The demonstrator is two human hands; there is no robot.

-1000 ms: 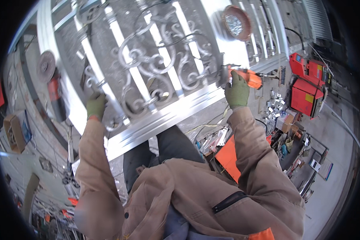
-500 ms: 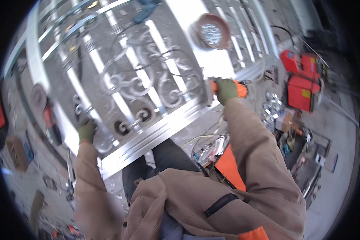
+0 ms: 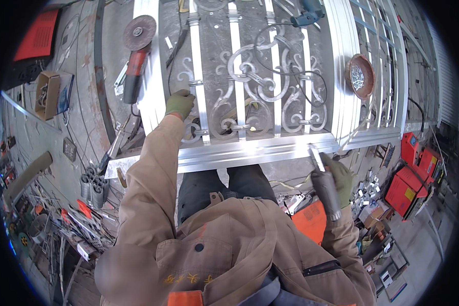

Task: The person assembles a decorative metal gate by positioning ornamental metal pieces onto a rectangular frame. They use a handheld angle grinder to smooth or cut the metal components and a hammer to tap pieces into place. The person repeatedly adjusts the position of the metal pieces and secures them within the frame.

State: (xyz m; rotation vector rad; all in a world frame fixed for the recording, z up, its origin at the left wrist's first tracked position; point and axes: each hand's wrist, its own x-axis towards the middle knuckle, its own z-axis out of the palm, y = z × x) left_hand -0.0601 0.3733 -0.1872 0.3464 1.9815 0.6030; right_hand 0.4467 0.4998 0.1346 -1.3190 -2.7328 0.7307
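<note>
A silvery metal railing panel [image 3: 260,151], with upright bars and scrolled ornaments [image 3: 250,76], lies in front of me. My left hand [image 3: 180,103], in a green glove, is closed beside the panel's leftmost inner bar [image 3: 201,112]; what its fingers hold, if anything, is hidden. Near the panel's front right corner my gloved right hand [image 3: 343,179] is closed around a dark grey, cylinder-bodied tool [image 3: 327,196] with a silvery head. The tool's exact kind does not show. Its head reaches up to the panel's front rail.
An angle grinder [image 3: 134,74] lies on the left side rail. On the right side a reddish bowl [image 3: 360,76] holds small shiny pieces. A blue-green power tool [image 3: 308,14] with a cable rests at the far side. Red cases [image 3: 408,191] stand at right, a cardboard box [image 3: 47,94] at left.
My view has turned, and the panel now lies straighter before me. My right hand has come back toward my body. An orange-bodied tool showed in it before; now a dark grey body shows.
</note>
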